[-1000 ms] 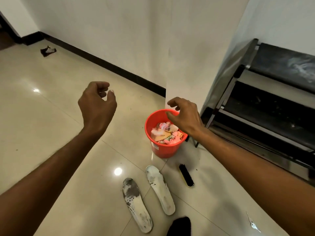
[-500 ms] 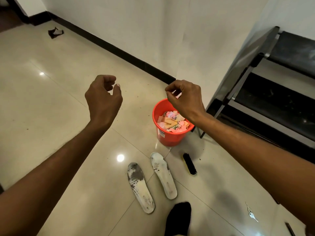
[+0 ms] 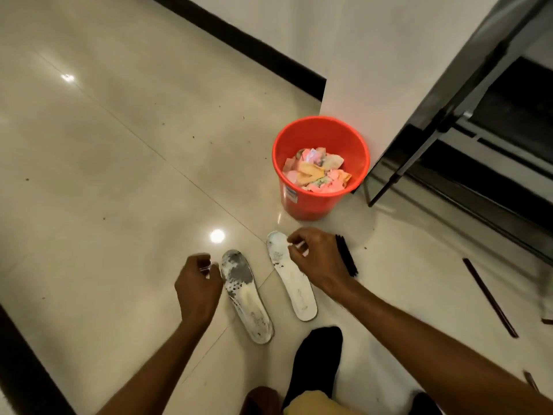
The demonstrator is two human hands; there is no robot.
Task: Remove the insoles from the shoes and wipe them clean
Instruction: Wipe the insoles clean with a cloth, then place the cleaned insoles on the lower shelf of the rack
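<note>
Two white insoles lie side by side on the tiled floor. The left insole [image 3: 247,296] has dark grey stains over its toe end; the right insole [image 3: 291,275] is cleaner, with small dark specks. My left hand [image 3: 197,287] hovers just left of the stained insole's toe, fingers curled and empty. My right hand [image 3: 317,254] is low over the right insole's toe end, fingers bent, covering part of it; whether it touches the insole is unclear. No shoes are in view.
A red bucket [image 3: 299,202] holding crumpled cloths and paper stands beyond the insoles by a white wall corner. A black brush [image 3: 347,259] lies right of my right hand. A black metal rack [image 3: 466,121] fills the right side. My socked foot [image 3: 317,360] rests near the insoles' heels.
Both hands have dropped from chest height down to the insoles on the floor. The view has tilted downward, closer to the floor.
</note>
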